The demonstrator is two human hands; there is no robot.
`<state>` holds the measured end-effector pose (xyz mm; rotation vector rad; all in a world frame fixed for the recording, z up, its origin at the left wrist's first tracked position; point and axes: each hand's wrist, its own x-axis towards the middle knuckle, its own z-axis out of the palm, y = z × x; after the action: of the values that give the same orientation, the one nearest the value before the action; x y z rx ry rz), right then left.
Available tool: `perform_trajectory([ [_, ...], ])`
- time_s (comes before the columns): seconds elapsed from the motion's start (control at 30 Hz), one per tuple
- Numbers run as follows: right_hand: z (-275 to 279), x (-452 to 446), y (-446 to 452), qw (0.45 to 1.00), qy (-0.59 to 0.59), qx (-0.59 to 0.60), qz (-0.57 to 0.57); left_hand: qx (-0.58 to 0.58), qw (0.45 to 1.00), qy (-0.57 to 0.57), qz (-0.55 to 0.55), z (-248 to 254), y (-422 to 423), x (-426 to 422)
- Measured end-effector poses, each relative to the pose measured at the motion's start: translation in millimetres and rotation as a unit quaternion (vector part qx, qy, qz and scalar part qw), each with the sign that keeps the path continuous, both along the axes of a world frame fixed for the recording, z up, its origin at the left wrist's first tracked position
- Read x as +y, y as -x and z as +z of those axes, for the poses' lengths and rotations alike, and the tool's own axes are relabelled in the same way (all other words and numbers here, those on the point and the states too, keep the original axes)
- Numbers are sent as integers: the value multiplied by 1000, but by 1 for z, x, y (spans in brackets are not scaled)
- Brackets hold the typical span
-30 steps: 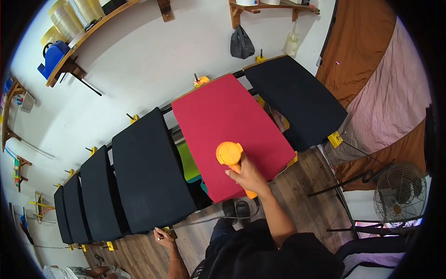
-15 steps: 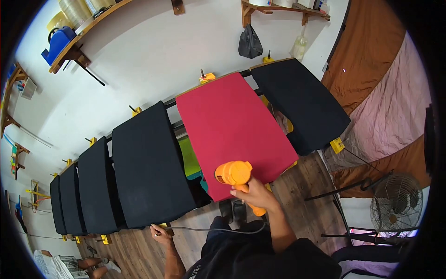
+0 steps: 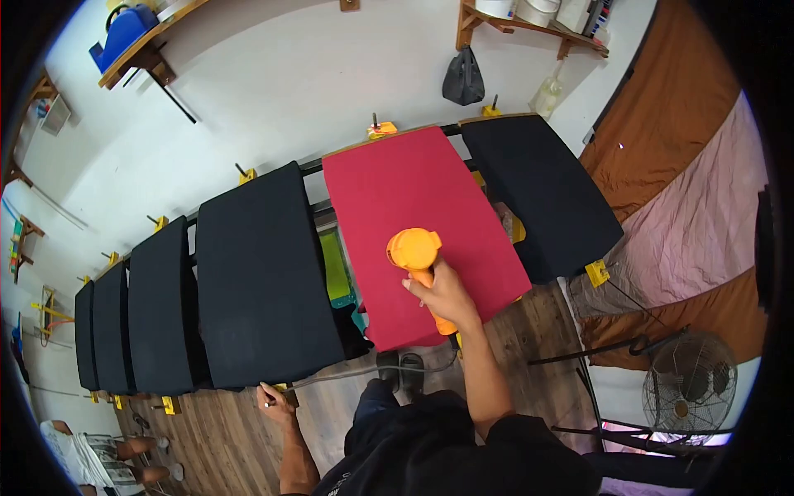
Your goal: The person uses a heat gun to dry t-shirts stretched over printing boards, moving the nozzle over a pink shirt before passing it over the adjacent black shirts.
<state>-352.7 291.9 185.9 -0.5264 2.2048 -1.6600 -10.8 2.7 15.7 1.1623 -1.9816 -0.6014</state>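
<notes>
My right hand (image 3: 444, 296) is wrapped round the handle of an orange heat gun (image 3: 415, 250), which is over the lower part of a red fabric-covered board (image 3: 405, 190). From the tool's lower end a grey cable (image 3: 356, 373) runs left towards my other side. My left hand (image 3: 275, 403) is closed at the front edge of a large black-covered board (image 3: 265, 281), beside a yellow clamp; something dark and thin shows between its fingers, too small to name. Green and teal material (image 3: 335, 264) lies beneath the gap between the boards.
Several more black boards stand to the left and one (image 3: 542, 190) to the right. A wire fan (image 3: 691, 384) is at the lower right, near hanging brown and pink cloth (image 3: 662, 215). Another person (image 3: 103, 455) is at the lower left. Shelves (image 3: 529, 29) are on the wall.
The view has shifted, and the boards appear further left. The orange heat gun dipped towards the red board's front edge, then came back up over it. My left hand stays near the black board's edge.
</notes>
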Motion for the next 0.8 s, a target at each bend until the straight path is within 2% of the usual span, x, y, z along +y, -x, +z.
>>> perform_trajectory([
  [0.03,5,-6,-2,998,-22,59,-23,-3,1000,2,3,-1,-1,-1],
  [0.07,14,-6,-5,998,-42,53,-8,-7,1000,3,6,-4,-2,-2],
  [0.17,30,5,-8,981,-37,-167,92,-11,1000,2,11,-12,-3,-5],
  [0.3,27,14,-35,996,-55,-74,13,-3,999,36,29,-25,-5,-9],
  [0.37,15,27,-44,998,-61,2,-11,-20,999,17,22,-10,-3,-5],
  [0.4,20,31,-45,999,-38,-26,3,-24,999,16,17,-8,-2,-4],
  [0.5,43,31,-49,983,-71,-159,-58,-40,999,16,18,-13,-3,-5],
  [0.53,26,29,-49,994,-74,-11,-80,-46,999,17,21,-14,-6,-6],
  [0.63,20,18,-44,984,-111,93,-101,-39,999,5,0,-11,-6,-6],
  [0.77,34,20,-46,995,-23,-101,-10,-42,999,16,-11,-10,-5,-6],
  [0.8,36,14,-47,994,-19,-102,-30,-37,998,46,-32,-18,-8,-9],
])
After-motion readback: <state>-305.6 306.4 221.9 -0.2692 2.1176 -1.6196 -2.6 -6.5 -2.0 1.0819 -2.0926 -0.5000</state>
